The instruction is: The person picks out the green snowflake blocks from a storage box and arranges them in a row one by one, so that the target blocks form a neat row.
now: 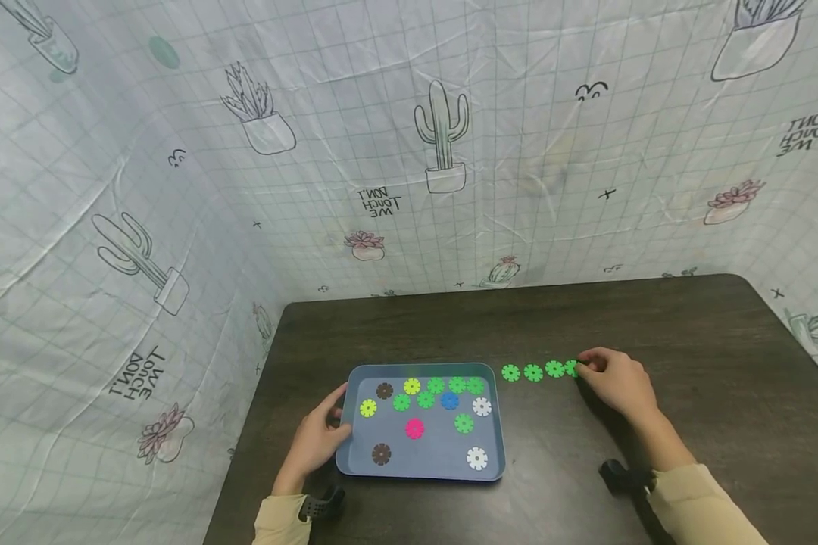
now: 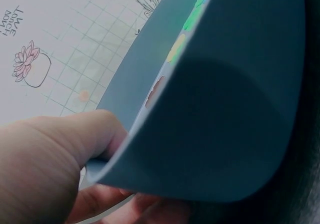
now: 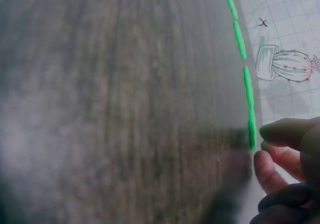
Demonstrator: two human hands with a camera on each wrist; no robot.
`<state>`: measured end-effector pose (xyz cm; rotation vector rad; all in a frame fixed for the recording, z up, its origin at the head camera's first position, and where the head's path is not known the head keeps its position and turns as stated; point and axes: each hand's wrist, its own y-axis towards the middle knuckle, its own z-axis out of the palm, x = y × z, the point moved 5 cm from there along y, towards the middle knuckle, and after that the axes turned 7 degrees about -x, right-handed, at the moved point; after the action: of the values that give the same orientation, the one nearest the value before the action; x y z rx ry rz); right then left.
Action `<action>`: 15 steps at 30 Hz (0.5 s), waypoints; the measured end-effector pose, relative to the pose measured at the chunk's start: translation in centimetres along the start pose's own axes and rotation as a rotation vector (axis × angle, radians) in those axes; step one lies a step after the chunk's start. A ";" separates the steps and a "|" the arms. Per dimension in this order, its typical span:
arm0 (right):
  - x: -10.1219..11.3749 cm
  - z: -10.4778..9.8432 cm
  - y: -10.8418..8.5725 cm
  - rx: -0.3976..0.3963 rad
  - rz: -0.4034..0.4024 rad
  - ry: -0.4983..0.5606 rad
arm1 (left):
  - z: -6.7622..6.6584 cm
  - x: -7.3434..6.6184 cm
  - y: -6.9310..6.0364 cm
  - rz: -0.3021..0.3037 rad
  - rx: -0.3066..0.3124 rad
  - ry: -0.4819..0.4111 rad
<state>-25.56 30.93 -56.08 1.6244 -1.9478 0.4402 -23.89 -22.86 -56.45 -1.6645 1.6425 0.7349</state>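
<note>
My left hand (image 1: 316, 435) grips the left rim of a blue-grey tray (image 1: 419, 471). In the left wrist view its thumb (image 2: 95, 129) lies over the rim and the fingers are on the outside, partly hidden. Flat, notched plastic discs are spread in the tray: several green, two yellow, two brown, two white, a pink (image 1: 414, 428) and a blue (image 1: 449, 400). Right of the tray, several green discs lie in a row on the table. My right hand (image 1: 616, 382) pinches the edge of the rightmost green disc (image 1: 570, 368), its fingertips partly covering it.
The dark wooden table (image 1: 552, 492) carries the tray and the row. A white cloth (image 1: 518, 151) printed with cacti and grid lines hangs behind it and along the sides. Black bands (image 1: 323, 503) with small devices sit on both wrists.
</note>
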 end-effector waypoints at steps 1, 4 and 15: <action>0.0 -0.1 -0.1 -0.011 -0.006 0.004 | 0.0 0.0 -0.1 -0.003 0.001 -0.001; 0.5 -0.3 -0.3 -0.045 -0.040 0.025 | 0.0 0.0 -0.2 -0.006 0.004 -0.005; 5.7 0.5 -1.7 0.022 -0.187 0.152 | 0.1 0.0 0.0 -0.001 -0.011 0.003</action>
<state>-24.67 25.82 -53.24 1.7158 -1.6687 0.4965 -23.84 -22.82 -56.51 -1.6744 1.6423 0.7427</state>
